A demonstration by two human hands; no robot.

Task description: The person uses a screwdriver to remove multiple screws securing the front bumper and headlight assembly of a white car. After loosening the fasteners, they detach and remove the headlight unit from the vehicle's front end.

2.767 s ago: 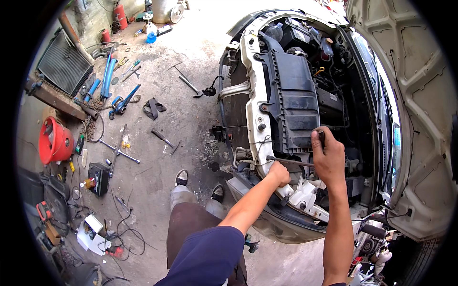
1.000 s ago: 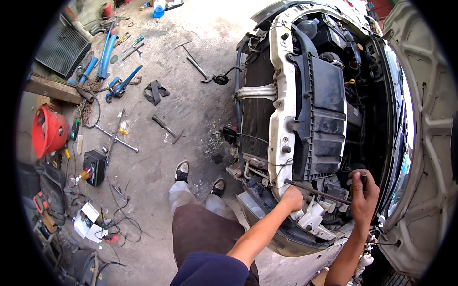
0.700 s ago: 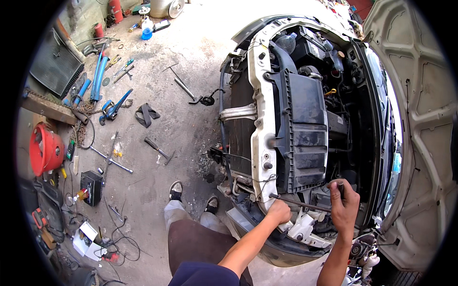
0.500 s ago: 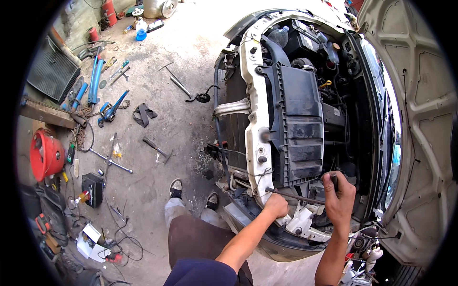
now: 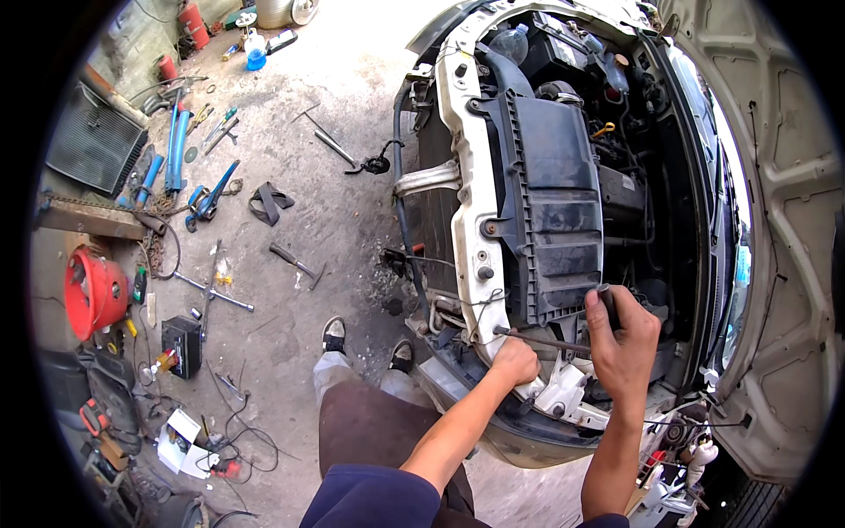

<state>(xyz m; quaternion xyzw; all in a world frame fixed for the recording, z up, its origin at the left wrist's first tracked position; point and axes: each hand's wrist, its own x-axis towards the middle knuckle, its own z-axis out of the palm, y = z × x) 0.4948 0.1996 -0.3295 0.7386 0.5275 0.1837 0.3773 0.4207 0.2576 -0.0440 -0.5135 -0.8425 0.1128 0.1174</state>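
Observation:
My right hand point(image 5: 627, 341) is wrapped round a dark cylindrical handle point(image 5: 607, 301) that sticks up past the thumb. A long thin metal bar point(image 5: 550, 342) runs from the white front crossmember point(image 5: 469, 207) of the car toward that hand; whether bar and handle are one tool, I cannot tell. Closed just below the bar, my left hand point(image 5: 515, 363) sits at the near end of the crossmember, and its grip is hidden. A white bracket-like part point(image 5: 558, 390) lies between both hands. Beyond them is a black ribbed engine cover point(image 5: 559, 202).
The raised hood point(image 5: 783, 229) stands along the right. On the concrete floor lie a hammer point(image 5: 295, 262), a cross-shaped lug wrench point(image 5: 211, 290), a black strap point(image 5: 268, 204) and a blue jack point(image 5: 207, 198). A red bucket point(image 5: 92, 290) and a car battery point(image 5: 182, 347) stand at left.
The view has shifted slightly, so the car sits higher. My right hand has moved a little up and left, and the handle's top leans further left. My left hand stays at the crossmember.

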